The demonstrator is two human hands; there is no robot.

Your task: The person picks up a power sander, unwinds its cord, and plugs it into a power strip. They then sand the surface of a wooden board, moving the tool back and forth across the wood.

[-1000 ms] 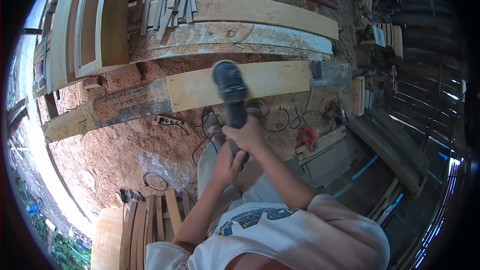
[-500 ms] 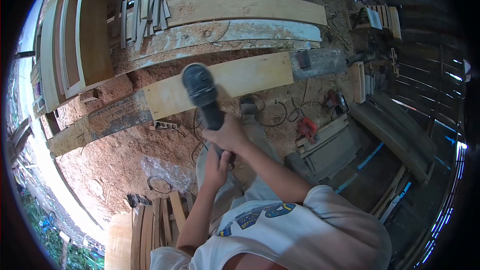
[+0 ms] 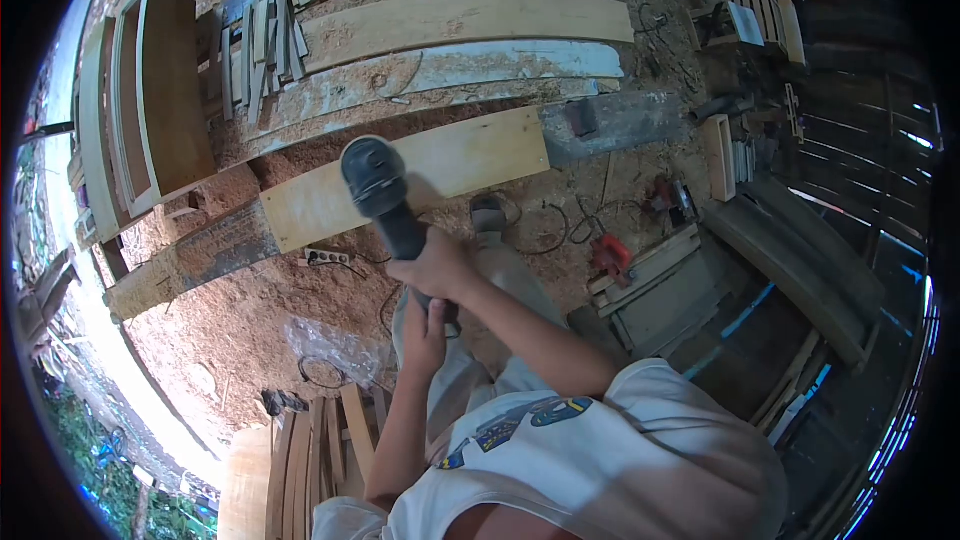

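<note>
A person stands over a long wood plank (image 3: 400,175) and holds a dark power sander (image 3: 385,195) with both hands. The right hand (image 3: 440,265) is wrapped tight around the handle, higher up. The left hand (image 3: 425,330) is closed around the bottom end of the handle, just below the right hand. Both grips are closed on the tool. The round head of the sander sits on the plank, near the middle of its pale, clean part.

The plank lies across the ground, which is covered in sawdust (image 3: 230,300). Its left end is dark and rough, and the right part is light and smooth. A grey block (image 3: 625,120) lies at its right end.

Behind it are more long boards (image 3: 470,20), and a pile of thin grey sticks (image 3: 255,35) rests on them. On the left stands an open wooden box frame (image 3: 150,90), and I cannot tell if anything is in it.

A white power strip (image 3: 327,257) lies on the sawdust just under the plank, with black cords near it. A clear plastic bag (image 3: 330,340) lies on the ground near the person's legs. A red tool (image 3: 612,255) rests on the ground to the right. A stack of curved wood pieces (image 3: 310,440) sits at the bottom left.
</note>
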